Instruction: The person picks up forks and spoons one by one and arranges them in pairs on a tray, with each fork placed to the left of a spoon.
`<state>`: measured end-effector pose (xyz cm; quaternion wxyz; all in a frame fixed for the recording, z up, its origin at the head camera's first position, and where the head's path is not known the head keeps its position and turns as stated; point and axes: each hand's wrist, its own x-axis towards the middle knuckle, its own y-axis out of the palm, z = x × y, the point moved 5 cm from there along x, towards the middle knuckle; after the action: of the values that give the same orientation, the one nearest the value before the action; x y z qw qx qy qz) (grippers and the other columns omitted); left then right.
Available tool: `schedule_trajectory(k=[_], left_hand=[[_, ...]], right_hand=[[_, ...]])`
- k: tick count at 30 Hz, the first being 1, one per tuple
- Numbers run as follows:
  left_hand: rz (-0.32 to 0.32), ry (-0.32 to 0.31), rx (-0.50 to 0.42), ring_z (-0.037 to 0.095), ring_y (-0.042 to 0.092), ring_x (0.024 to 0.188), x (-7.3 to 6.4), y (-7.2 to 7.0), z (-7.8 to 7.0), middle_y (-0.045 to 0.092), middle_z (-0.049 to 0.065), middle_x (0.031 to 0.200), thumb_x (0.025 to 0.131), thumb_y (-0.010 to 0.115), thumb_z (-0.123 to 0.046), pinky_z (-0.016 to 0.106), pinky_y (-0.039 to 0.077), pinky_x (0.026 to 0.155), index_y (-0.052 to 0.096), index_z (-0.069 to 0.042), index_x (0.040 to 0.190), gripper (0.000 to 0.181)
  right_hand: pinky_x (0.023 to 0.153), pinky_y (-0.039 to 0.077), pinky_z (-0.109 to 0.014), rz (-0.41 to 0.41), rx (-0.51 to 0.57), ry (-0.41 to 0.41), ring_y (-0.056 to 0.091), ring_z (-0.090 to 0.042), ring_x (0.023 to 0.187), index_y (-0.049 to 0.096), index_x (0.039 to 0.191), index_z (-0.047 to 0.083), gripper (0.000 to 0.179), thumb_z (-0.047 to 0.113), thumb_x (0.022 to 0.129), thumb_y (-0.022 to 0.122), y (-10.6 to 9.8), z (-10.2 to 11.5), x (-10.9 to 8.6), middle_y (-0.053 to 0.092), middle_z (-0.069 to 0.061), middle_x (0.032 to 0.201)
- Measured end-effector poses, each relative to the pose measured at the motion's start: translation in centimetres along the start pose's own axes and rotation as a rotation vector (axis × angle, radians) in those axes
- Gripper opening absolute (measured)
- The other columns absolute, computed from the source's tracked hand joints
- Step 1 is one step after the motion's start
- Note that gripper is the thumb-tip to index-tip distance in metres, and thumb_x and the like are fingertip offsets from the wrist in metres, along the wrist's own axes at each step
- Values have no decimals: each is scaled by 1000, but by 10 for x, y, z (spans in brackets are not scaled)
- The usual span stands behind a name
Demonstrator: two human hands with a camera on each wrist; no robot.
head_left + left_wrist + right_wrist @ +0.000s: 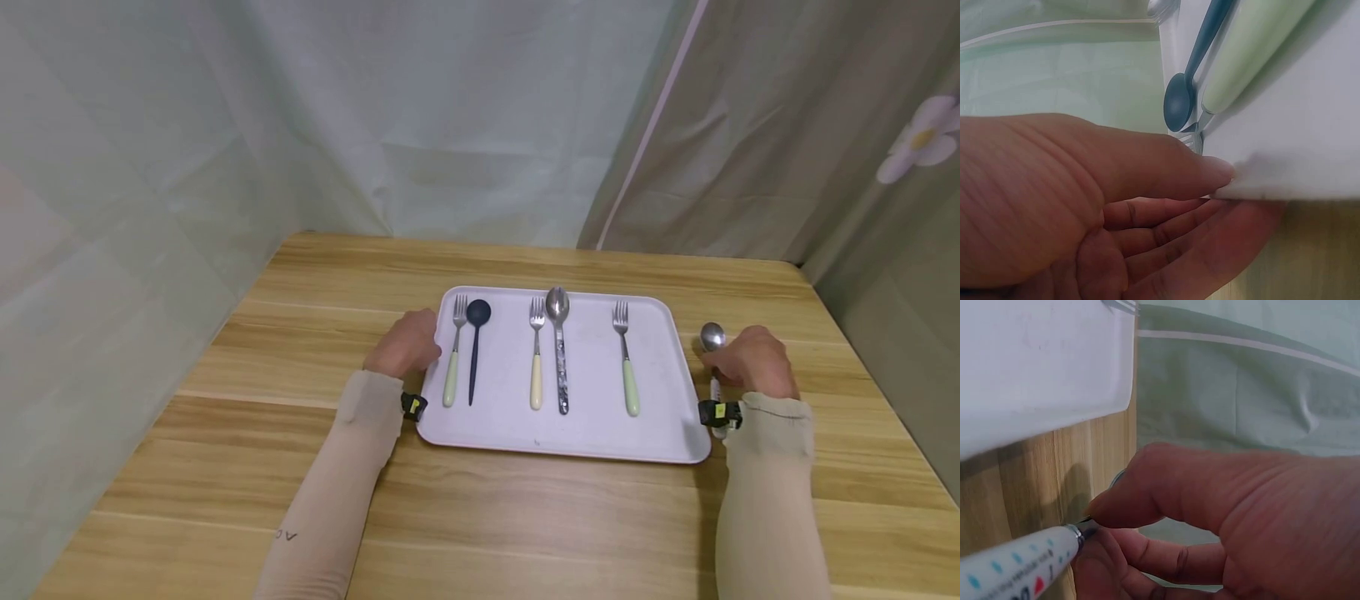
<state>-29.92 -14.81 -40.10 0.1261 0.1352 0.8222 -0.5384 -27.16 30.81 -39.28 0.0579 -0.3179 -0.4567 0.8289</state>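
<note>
My left hand (406,343) is at the left edge of a white tray (480,429); in the left wrist view its thumb lies on the rim, with the fingers underneath. Beyond the tray's right edge, my right hand (753,360) pinches a metal spoon (712,336) at the neck. That spoon's white handle (1016,565), printed with blue marks, points back toward the wrist. Nearest the left hand on the tray lie a fork with a pale green handle (451,383) and a dark blue spoon (478,313).
Mid-tray, a fork with a cream handle (536,383) lies beside a spoon with a patterned dark handle (562,375). Farther right on it is another green-handled fork (630,387). The tray stands on a wooden table (555,525), with pale curtains (465,125) behind and at the sides.
</note>
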Motion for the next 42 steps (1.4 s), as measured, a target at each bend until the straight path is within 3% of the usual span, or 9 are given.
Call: schedule_trajectory(k=[8, 42], left_hand=[[-13, 0, -5, 24, 62, 77, 0, -1, 0, 62, 16, 94, 99, 54, -3, 25, 48, 60, 57, 5, 118, 21], [-25, 2, 0, 24, 62, 78, -1, 0, -1, 63, 16, 95, 99, 55, -5, 26, 49, 62, 58, 5, 121, 24]], right_hand=[[64, 43, -34, 3, -3, 7, 55, -29, 82, 57, 107, -11, 45, 31, 93, 67, 2, 3, 0, 54, -16, 84], [65, 43, -35, -12, -6, -63, 53, -27, 79, 59, 102, -9, 40, 28, 92, 69, 9, 17, -3, 54, -13, 79]])
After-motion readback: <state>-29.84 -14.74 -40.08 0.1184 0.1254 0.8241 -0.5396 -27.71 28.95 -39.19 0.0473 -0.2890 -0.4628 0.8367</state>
